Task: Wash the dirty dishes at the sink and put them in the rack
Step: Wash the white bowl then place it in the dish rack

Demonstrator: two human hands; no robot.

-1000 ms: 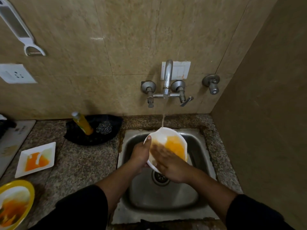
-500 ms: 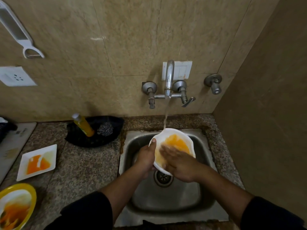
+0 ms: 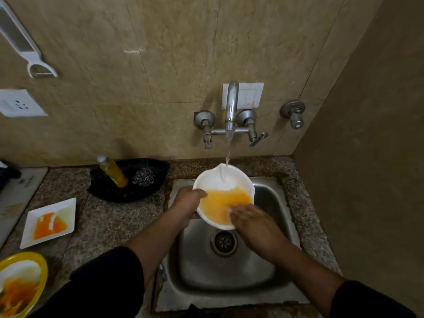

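I'm gripping the white bowl (image 3: 206,182) at its 9 o'clock rim with my left hand (image 3: 187,204), thumb curled over, above the sink (image 3: 229,271) under the running tap (image 3: 231,104), right hand (image 3: 250,218) rubbing flat-fingered at 5 o'clock; likely wet, slippery, breakable.

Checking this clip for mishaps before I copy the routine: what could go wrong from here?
1. The left hand grips the wet white bowl by one rim edge only, tilted over the sink; it might slip and drop.
2. Water from the tap strikes the bowl's inner wall near its far rim, so the orange water could splash onto the counter where the right hand reaches inside.
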